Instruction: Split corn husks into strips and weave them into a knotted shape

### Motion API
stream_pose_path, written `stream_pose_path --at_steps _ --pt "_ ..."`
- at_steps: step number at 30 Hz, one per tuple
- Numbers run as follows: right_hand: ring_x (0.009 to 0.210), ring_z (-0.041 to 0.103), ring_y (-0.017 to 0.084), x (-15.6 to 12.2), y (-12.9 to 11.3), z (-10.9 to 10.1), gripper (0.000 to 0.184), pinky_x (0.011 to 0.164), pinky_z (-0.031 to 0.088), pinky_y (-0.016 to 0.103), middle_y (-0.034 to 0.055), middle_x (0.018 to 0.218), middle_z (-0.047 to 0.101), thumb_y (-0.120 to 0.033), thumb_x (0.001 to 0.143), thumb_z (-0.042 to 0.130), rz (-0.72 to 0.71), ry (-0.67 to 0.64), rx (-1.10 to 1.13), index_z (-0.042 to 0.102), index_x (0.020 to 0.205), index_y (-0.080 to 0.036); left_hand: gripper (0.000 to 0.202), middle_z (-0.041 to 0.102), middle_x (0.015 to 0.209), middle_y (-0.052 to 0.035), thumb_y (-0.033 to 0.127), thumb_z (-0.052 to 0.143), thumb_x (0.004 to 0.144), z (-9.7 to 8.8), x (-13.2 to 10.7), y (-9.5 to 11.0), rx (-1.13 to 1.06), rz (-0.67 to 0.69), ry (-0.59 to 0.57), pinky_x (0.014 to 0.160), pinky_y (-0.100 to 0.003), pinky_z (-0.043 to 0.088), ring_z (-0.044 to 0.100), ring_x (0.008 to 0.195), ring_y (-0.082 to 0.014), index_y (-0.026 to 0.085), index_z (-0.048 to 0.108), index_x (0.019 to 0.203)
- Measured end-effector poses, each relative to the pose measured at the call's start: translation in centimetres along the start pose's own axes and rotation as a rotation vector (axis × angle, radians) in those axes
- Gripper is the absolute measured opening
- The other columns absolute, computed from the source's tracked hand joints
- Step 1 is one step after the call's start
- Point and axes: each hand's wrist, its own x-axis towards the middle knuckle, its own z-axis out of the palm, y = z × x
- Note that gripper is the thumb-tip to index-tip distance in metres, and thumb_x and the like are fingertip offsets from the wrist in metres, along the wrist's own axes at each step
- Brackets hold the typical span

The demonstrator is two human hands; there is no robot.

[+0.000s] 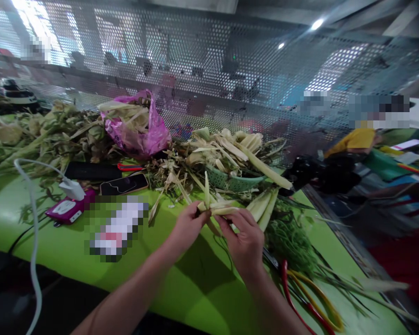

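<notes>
My left hand and my right hand both grip a small bundle of pale yellow-green leaf strips above the green table. The fingers of each hand are pinched round the strips, and one strip sticks straight up between them. Just behind the hands stands a green plastic basket heaped with more pale strips. Red and yellow handled shears lie on the table to the right of my right wrist.
A pink plastic bag with leaves sits at the back, beside a long heap of dried leaves. A phone, a pink device and a white charger cable lie at left. Perforated metal mesh walls the table's far side. Green fronds lie at right.
</notes>
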Motion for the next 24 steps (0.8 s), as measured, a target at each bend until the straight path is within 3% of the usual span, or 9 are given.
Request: stream_pose_path --at_steps 3,8,15,19,22,24 --pt "0.090 0.059 0.019 0.2 0.1 0.0 0.008 0.082 0.047 0.034 0.0048 0.094 0.064 -0.018 0.082 0.062 0.011 -0.006 0.038 0.066 0.087 -0.023 0.009 0.057 0.079 -0.0007 0.022 0.052 0.079 0.1 -0.3 0.1 0.093 0.046 -0.123 0.075 -0.025 0.039 0.050 0.079 -0.0146 0.017 0.058 0.081" --pt "0.073 0.056 0.016 0.5 0.1 -0.1 0.007 0.067 0.046 0.029 0.0023 0.082 0.062 -0.026 0.081 0.064 0.267 -0.006 0.147 0.062 0.085 -0.020 0.011 0.053 0.078 0.0001 0.021 0.051 0.079 0.3 -1.0 0.6 0.079 0.040 -0.243 0.069 -0.024 0.039 0.048 0.075 -0.0132 0.016 0.056 0.086" --pt "0.068 0.053 0.013 0.8 0.6 0.1 0.022 0.065 0.043 0.026 -0.0020 0.072 0.057 -0.033 0.069 0.074 0.625 -0.019 0.555 0.058 0.078 -0.019 0.017 0.049 0.071 0.0012 0.032 0.055 0.080 0.5 -1.1 0.7 0.095 0.029 -0.224 0.063 -0.023 0.036 0.044 0.068 -0.0117 0.015 0.056 0.082" --pt "0.067 0.051 0.011 0.8 0.9 0.4 0.030 0.061 0.042 0.023 0.0000 0.078 0.060 -0.035 0.069 0.075 0.751 -0.026 0.766 0.063 0.093 -0.020 0.014 0.053 0.073 0.0003 0.028 0.055 0.080 0.6 -1.1 1.0 -0.021 0.001 -0.232 0.067 -0.024 0.038 0.047 0.070 -0.0120 0.015 0.058 0.081" --pt "0.054 0.039 0.007 0.7 0.9 0.3 0.036 0.050 0.034 0.020 0.0012 0.082 0.062 -0.034 0.073 0.072 0.798 -0.035 0.849 0.063 0.105 -0.021 0.016 0.060 0.082 -0.0025 0.026 0.057 0.078 0.8 -1.1 0.9 -0.138 -0.044 -0.242 0.076 -0.026 0.040 0.052 0.079 -0.0140 0.014 0.062 0.088" --pt "0.049 0.030 0.005 0.8 0.9 0.2 0.033 0.044 0.027 0.019 0.0001 0.082 0.062 -0.032 0.073 0.072 0.818 0.007 0.893 0.065 0.103 -0.021 0.019 0.062 0.085 -0.0041 0.027 0.060 0.077 0.8 -1.0 0.8 -0.182 -0.080 -0.227 0.079 -0.027 0.040 0.054 0.082 -0.0152 0.014 0.064 0.090"
